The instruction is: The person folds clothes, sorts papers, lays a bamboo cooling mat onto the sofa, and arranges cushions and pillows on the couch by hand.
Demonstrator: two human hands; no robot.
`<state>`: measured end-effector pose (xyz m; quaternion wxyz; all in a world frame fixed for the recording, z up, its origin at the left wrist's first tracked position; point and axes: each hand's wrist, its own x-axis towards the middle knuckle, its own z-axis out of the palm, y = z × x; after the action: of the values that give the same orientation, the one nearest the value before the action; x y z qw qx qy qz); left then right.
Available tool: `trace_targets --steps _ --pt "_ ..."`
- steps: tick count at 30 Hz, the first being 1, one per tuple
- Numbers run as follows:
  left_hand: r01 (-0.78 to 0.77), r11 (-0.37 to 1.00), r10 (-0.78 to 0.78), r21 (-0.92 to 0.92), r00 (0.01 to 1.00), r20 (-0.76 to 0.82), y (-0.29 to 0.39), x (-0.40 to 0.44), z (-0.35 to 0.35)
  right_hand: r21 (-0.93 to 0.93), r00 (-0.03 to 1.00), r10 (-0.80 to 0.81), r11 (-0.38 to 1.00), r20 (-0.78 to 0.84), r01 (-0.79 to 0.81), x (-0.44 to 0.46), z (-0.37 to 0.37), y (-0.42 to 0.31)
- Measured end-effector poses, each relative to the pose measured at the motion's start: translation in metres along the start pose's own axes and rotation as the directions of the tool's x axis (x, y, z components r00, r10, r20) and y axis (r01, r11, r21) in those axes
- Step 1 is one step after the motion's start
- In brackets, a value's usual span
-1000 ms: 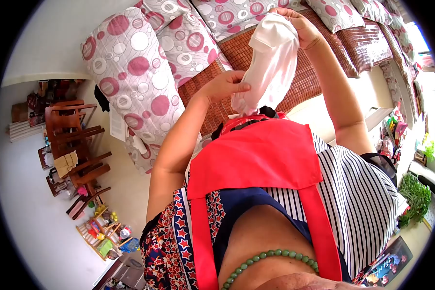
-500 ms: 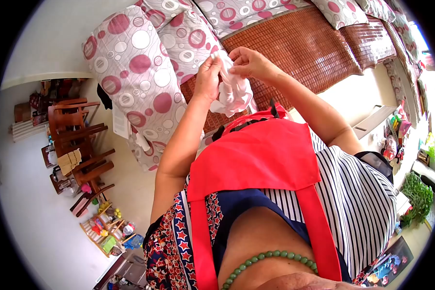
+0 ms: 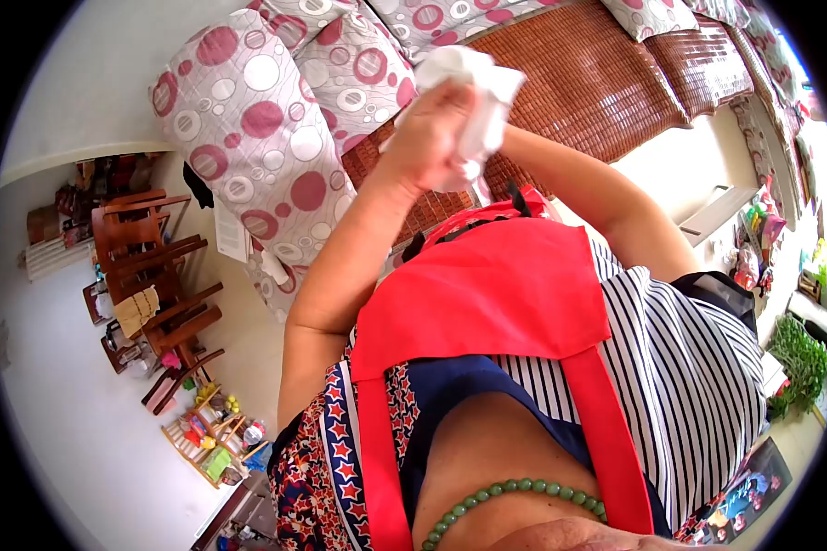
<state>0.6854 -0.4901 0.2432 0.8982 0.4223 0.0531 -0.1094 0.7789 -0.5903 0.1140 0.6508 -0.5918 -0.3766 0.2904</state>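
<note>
Bunched up in front of my chest is a white cloth (image 3: pixel 487 96), somewhat blurred by motion. My left hand (image 3: pixel 435 136) is closed round its near side, fingers wrapped into the fabric. The right forearm reaches in from the right, but my right hand is hidden behind the cloth and my left hand. Below them is the red apron (image 3: pixel 478 294) over a striped and star-patterned top.
A sofa with a brown woven mat (image 3: pixel 588 83) and circle-patterned cushions (image 3: pixel 358 78) lies ahead. On the left are wooden chairs (image 3: pixel 147 257) and a small rack (image 3: pixel 207 436) of toys. A green plant (image 3: pixel 799 363) stands at the right.
The cloth, hanging long at first, has been gathered into a bunch between the hands. My right hand has come down and in, behind the cloth; my left hand now grips it from the near side.
</note>
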Motion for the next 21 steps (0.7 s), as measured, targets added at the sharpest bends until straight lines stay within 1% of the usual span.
trace_targets --steps 1,2,3,4,5,6,7,8,9,10,11,12,13,14,15,16,17,18,19,20,21 --pt "0.044 0.993 -0.058 0.111 0.991 0.123 0.004 -0.006 0.017 0.103 1.0 -0.015 0.995 -0.013 0.016 -0.005 -0.003 -0.001" --pt "0.074 0.971 -0.127 0.226 0.964 0.234 0.007 -0.014 0.033 0.199 0.999 0.007 0.98 -0.048 0.003 -0.015 -0.009 -0.008" --pt "0.033 0.973 -0.117 0.228 0.924 0.363 0.003 -0.02 0.051 0.286 0.996 0.036 0.958 -0.084 -0.01 -0.022 -0.014 -0.014" --pt "0.035 0.973 -0.144 0.229 0.865 0.48 0.005 -0.021 0.059 0.366 0.99 0.069 0.931 -0.126 -0.019 -0.026 -0.02 -0.017" --pt "0.036 0.973 -0.168 0.23 0.791 0.588 0.008 -0.022 0.066 0.44 0.981 0.104 0.898 -0.166 -0.021 -0.03 -0.025 -0.019" --pt "0.081 0.968 -0.225 0.238 0.699 0.679 0.012 -0.023 0.068 0.494 0.971 0.138 0.869 -0.194 -0.025 -0.03 -0.029 -0.019" --pt "0.026 0.951 -0.224 0.309 0.745 0.628 0.019 -0.025 0.06 0.537 0.959 0.175 0.843 -0.222 -0.029 -0.03 -0.033 -0.018" --pt "0.111 0.981 -0.178 0.158 0.841 0.512 0.026 -0.021 0.052 0.561 0.948 0.214 0.826 -0.233 -0.049 -0.025 -0.033 -0.011" --pt "0.146 0.989 -0.125 -0.025 0.917 0.379 0.034 -0.016 0.043 0.57 0.939 0.248 0.818 -0.237 -0.073 -0.019 -0.036 -0.005" --pt "0.121 0.973 -0.071 -0.199 0.968 0.24 0.042 -0.011 0.035 0.576 0.924 0.298 0.81 -0.238 -0.113 -0.014 -0.035 0.008" --pt "-0.037 0.99 0.041 -0.135 0.999 0.028 0.051 0.0 0.011 0.569 0.91 0.347 0.805 -0.226 -0.166 -0.008 -0.031 0.022" --pt "-0.12 0.992 0.119 -0.032 0.993 -0.021 0.064 0.01 -0.016 0.553 0.896 0.399 0.799 -0.198 -0.234 0.001 -0.026 0.041" --pt "-0.167 0.985 0.158 -0.04 0.971 -0.178 0.062 0.024 -0.064 0.541 0.876 0.456 0.783 -0.161 -0.308 0.005 -0.018 0.056" --pt "-0.18 0.984 0.169 0.006 0.912 -0.373 0.057 0.032 -0.114 0.538 0.851 0.512 0.753 -0.117 -0.379 0.007 -0.008 0.069" --pt "-0.142 0.988 0.152 0.061 0.836 -0.528 0.048 0.03 -0.161 0.545 0.821 0.566 0.711 -0.069 -0.444 0.004 0.0 0.075" --pt "-0.114 0.989 0.151 0.099 0.76 -0.632 0.038 0.013 -0.185 0.557 0.79 0.612 0.668 -0.035 -0.493 -0.002 0.003 0.075" --pt "-0.126 0.974 0.216 0.188 0.767 -0.604 0.018 0.002 -0.247 0.565 0.758 0.652 0.629 -0.011 -0.534 -0.011 0.004 0.067" --pt "-0.152 0.983 0.181 0.1 0.757 -0.628 0.005 -0.02 -0.272 0.568 0.72 0.694 0.593 0.0 -0.571 -0.019 0.001 0.06" --pt "-0.135 0.99 0.111 0.033 0.635 -0.765 -0.009 -0.038 -0.287 0.587 0.695 0.719 0.57 -0.018 -0.575 -0.029 -0.01 0.043" --pt "-0.106 0.994 0.047 -0.018 0.586 -0.809 -0.024 -0.058 -0.315 0.636 0.682 0.728 0.556 -0.063 -0.535 -0.04 -0.023 0.018" --pt "-0.081 0.994 -0.018 -0.072 0.53 -0.848 -0.039 -0.074 -0.336 0.744 0.671 0.733 0.51 -0.113 -0.431 -0.042 -0.032 -0.032"
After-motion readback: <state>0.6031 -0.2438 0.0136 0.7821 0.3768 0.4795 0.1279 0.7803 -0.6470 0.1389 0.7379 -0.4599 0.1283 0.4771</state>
